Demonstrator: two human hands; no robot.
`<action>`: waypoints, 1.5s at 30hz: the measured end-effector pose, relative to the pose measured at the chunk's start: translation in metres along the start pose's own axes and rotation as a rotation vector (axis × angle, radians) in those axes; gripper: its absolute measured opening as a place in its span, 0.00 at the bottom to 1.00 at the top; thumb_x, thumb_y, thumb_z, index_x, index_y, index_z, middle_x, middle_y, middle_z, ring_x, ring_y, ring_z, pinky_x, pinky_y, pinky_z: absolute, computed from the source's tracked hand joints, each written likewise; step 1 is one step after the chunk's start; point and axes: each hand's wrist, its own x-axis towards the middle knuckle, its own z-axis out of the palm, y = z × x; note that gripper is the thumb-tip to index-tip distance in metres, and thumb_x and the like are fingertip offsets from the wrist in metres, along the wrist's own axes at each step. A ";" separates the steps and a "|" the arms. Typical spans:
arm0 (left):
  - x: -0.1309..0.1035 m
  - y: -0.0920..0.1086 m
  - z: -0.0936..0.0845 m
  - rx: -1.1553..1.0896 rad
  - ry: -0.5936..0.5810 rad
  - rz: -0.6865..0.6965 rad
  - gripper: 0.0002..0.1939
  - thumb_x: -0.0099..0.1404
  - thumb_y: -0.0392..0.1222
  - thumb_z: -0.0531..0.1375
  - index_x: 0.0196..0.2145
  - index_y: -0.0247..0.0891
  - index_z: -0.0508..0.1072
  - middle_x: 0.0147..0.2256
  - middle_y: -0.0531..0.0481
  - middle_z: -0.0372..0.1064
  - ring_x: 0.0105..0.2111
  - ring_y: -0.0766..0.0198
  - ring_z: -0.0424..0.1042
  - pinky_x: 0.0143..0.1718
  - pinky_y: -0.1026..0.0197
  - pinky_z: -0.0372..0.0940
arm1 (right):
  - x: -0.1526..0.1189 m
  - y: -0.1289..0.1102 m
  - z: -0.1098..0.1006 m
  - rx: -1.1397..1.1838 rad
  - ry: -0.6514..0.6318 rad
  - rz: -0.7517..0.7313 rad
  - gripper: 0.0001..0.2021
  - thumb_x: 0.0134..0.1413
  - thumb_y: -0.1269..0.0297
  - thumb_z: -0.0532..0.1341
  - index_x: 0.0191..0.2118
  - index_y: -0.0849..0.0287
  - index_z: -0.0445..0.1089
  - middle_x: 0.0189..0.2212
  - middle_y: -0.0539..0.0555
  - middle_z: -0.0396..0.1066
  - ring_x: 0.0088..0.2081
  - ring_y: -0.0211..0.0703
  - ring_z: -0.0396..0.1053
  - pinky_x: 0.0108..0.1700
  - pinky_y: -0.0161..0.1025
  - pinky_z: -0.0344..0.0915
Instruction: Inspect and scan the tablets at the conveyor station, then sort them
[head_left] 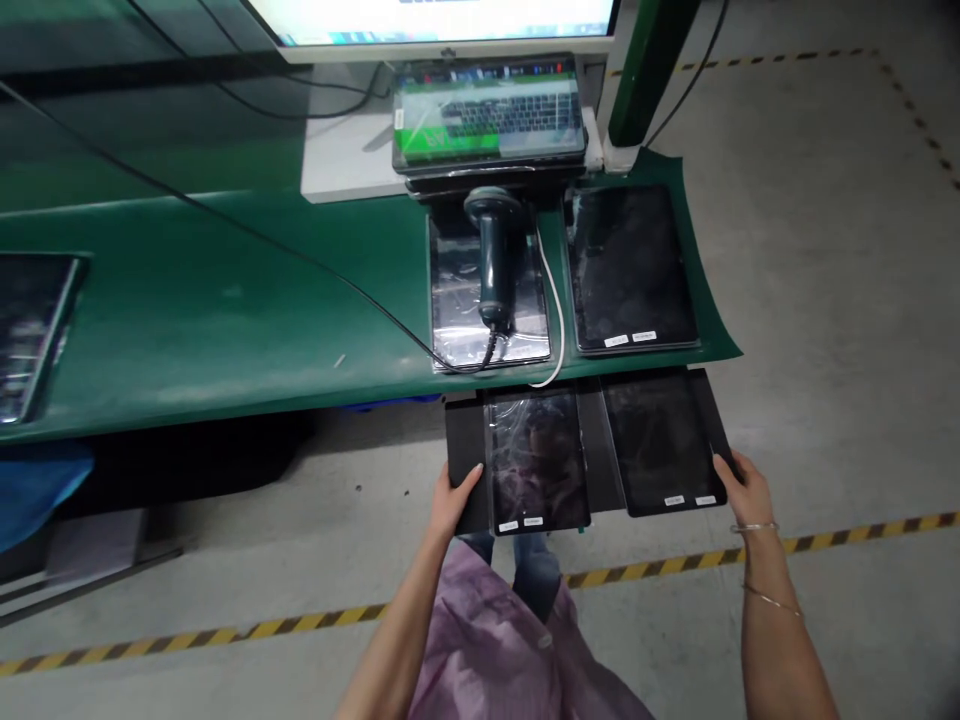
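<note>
Stretching across the upper view, a green workbench carries a monitor, a wrapped keyboard, a dark tablet and a handheld barcode scanner lying on a bagged tablet. Just below the bench edge, above the concrete floor, a person holds a black tray level; two tablets lie side by side on it, one in clear film, one bare. Left hand clasps the tray's left edge, thumb on top; right hand grips the right edge, fingers curled together underneath.
</note>
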 end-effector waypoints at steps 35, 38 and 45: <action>-0.133 0.057 0.068 -0.397 -0.627 -0.021 0.17 0.50 0.42 0.66 0.35 0.40 0.65 0.34 0.50 0.65 0.37 0.64 0.65 0.31 0.66 0.61 | -0.087 -0.122 0.126 -0.106 -0.446 -0.235 0.41 0.45 0.27 0.46 0.39 0.62 0.76 0.35 0.61 0.70 0.41 0.52 0.68 0.51 0.51 0.63; -0.132 0.052 0.066 -0.372 -0.623 0.050 0.18 0.53 0.43 0.65 0.40 0.39 0.66 0.39 0.47 0.67 0.39 0.62 0.67 0.35 0.65 0.63 | -0.092 -0.121 0.131 -0.140 -0.399 -0.272 0.42 0.46 0.27 0.44 0.40 0.63 0.75 0.36 0.63 0.70 0.42 0.53 0.68 0.52 0.52 0.62; -0.079 0.007 0.041 -0.078 -0.224 0.079 0.15 0.64 0.39 0.51 0.48 0.35 0.64 0.45 0.42 0.71 0.47 0.59 0.69 0.52 0.56 0.59 | -0.080 -0.113 0.107 -0.290 -0.174 -0.447 0.38 0.53 0.36 0.46 0.52 0.67 0.66 0.47 0.69 0.66 0.48 0.57 0.66 0.53 0.54 0.61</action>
